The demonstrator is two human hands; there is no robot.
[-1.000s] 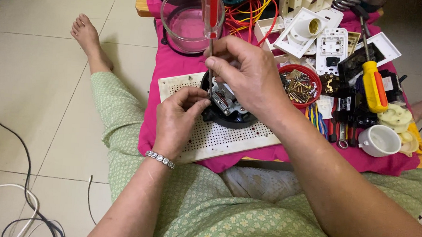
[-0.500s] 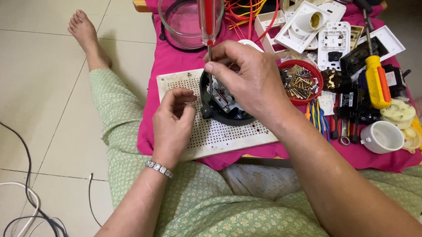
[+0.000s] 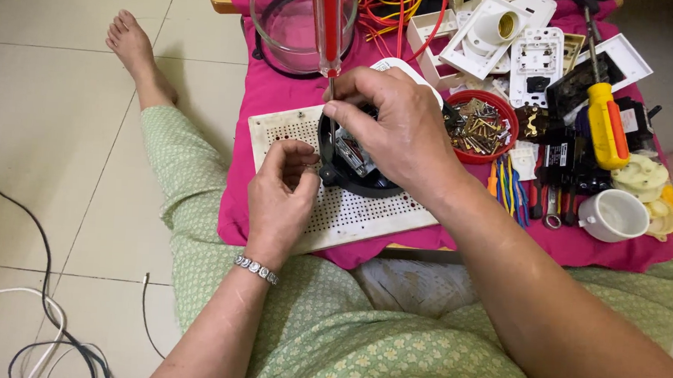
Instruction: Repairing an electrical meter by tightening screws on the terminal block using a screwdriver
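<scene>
My right hand (image 3: 397,127) grips the shaft of a red-handled screwdriver (image 3: 328,27) that stands upright, its tip down in a round black electrical part (image 3: 353,167). That part rests on a white perforated board (image 3: 350,213) laid over a pink cloth (image 3: 272,101). My left hand (image 3: 281,197) pinches the left rim of the black part with curled fingers; a bracelet circles that wrist. My right hand hides most of the black part.
Behind stand a clear glass bowl (image 3: 288,21), a red dish of screws (image 3: 482,127), white switch plates and a lamp holder (image 3: 498,29), a yellow-handled screwdriver (image 3: 605,122), a white cup (image 3: 615,215) and coloured wires. A bare foot (image 3: 133,44) and cables (image 3: 45,327) lie on the tiled floor at left.
The view has shifted slightly. My left hand's fingers have settled onto the black part's rim, while my right hand keeps the screwdriver upright in the same spot.
</scene>
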